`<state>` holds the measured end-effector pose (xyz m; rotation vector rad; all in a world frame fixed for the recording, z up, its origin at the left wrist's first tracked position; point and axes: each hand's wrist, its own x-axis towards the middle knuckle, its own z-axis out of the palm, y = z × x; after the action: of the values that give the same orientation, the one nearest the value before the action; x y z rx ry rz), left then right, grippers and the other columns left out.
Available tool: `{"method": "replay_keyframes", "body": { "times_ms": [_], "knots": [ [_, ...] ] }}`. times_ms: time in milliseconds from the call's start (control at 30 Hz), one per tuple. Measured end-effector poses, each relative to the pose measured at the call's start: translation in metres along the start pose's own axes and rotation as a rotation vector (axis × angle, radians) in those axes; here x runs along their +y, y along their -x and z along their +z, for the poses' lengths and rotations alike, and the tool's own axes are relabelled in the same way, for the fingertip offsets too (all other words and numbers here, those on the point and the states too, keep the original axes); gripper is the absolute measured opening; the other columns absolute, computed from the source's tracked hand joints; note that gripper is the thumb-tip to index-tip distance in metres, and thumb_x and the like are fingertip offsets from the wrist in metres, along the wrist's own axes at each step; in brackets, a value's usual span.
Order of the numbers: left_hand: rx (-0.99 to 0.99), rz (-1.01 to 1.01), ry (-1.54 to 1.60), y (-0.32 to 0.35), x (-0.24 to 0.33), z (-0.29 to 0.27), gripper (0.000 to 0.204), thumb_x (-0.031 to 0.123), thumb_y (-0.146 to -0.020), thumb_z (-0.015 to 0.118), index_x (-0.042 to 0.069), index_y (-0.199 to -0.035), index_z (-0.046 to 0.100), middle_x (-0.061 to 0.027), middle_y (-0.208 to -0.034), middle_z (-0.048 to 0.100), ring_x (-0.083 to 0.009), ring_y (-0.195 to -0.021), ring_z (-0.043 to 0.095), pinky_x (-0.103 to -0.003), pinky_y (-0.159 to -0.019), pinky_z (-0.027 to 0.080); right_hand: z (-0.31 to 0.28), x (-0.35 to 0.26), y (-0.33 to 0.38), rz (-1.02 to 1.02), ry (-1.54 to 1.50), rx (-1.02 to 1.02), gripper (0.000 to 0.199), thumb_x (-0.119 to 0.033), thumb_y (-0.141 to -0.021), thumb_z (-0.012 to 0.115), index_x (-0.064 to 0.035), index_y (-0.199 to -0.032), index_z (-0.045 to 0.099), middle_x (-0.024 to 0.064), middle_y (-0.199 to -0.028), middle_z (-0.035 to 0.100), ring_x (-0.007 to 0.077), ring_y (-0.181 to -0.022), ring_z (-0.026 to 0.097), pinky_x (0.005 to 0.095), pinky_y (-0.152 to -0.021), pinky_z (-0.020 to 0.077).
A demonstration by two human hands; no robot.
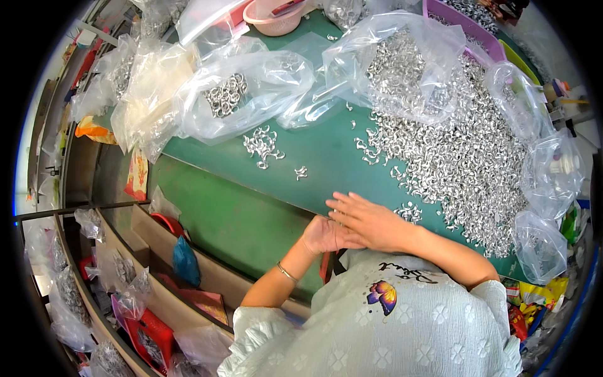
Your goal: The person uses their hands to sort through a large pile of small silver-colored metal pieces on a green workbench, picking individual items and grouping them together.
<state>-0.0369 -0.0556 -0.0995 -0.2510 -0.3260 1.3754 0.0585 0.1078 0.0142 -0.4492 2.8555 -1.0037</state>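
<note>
Over the near edge of the green table (pixel 301 200), my right hand (pixel 370 221) lies across my left hand (pixel 330 234) with its fingers stretched out to the left. My left palm is turned up below it; its fingers are hidden under my right hand, and so is anything between the two. Just right of my hands sits a little group of small curved silver metal pieces (pixel 409 213). A large heap of the same pieces (pixel 465 163) spreads over the right side of the table. Farther left lie a small pile (pixel 264 146) and a tiny cluster (pixel 301 172).
A clear plastic bag (pixel 251 78) holding silver rings lies at the back left. Another open bag (pixel 411 69) covers part of the heap. A pink bowl (pixel 276 24) and a purple tray (pixel 461 28) stand at the back. Left below are shelf compartments (pixel 151 276) with bagged parts.
</note>
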Motion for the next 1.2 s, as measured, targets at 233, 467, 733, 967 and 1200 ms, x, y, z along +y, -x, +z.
{"method": "replay_keyframes", "body": {
  "times_ms": [233,467,733,967,1200],
  "knots": [
    [0.056,-0.009,0.087,0.012,0.007,-0.019,0.059,0.045,-0.098,0.03,0.003,-0.139,0.042,-0.0227,-0.143,0.043,-0.0391,-0.13,0.046,-0.06,-0.104,0.038,0.016,-0.016,0.004,-0.035,-0.006,-0.059,0.056,-0.025,-0.09,0.062,0.0053,-0.134,0.046,0.0179,-0.151,0.032,0.0318,-0.143,0.026,0.0453,-0.117,0.0244],
    [0.214,-0.004,0.024,0.01,0.011,-0.02,0.043,0.028,-0.096,0.037,-0.006,-0.114,0.056,-0.0277,-0.115,0.061,-0.038,-0.107,0.062,-0.052,-0.093,0.051,0.033,-0.019,0.008,-0.142,0.058,-0.067,0.046,-0.022,-0.093,0.057,0.0003,-0.132,0.05,0.0168,-0.148,0.039,0.0268,-0.141,0.032,0.0428,-0.118,0.0226],
    [0.639,0.129,-0.604,-0.003,-0.011,-0.006,0.03,0.018,-0.097,0.041,-0.006,-0.106,0.058,-0.0185,-0.098,0.065,-0.0269,-0.089,0.067,-0.042,-0.078,0.058,0.0,-0.025,0.01,-0.135,-0.164,0.05,0.029,-0.013,-0.091,0.057,-0.0027,-0.118,0.057,0.0131,-0.121,0.056,0.0299,-0.115,0.053,0.0425,-0.108,0.0376],
    [0.963,0.394,-0.452,0.01,-0.045,-0.038,0.022,0.012,-0.097,0.048,-0.006,-0.101,0.061,-0.0112,-0.089,0.064,-0.0176,-0.07,0.061,-0.026,-0.06,0.053,-0.014,-0.026,0.054,0.023,-0.275,0.303,0.022,-0.005,-0.088,0.062,-0.0029,-0.11,0.064,0.0123,-0.101,0.065,0.0294,-0.097,0.06,0.0393,-0.087,0.0467],
    [0.666,0.205,-0.342,0.011,-0.082,0.032,0.019,0.02,-0.099,0.052,0.002,-0.103,0.057,-0.0036,-0.076,0.049,-0.0085,-0.057,0.038,-0.02,-0.043,0.03,-0.022,-0.03,0.086,0.137,-0.38,0.516,0.017,0.002,-0.087,0.06,0.0023,-0.102,0.067,0.0145,-0.099,0.067,0.0309,-0.086,0.063,0.0365,-0.077,0.0504]
  ]
}}
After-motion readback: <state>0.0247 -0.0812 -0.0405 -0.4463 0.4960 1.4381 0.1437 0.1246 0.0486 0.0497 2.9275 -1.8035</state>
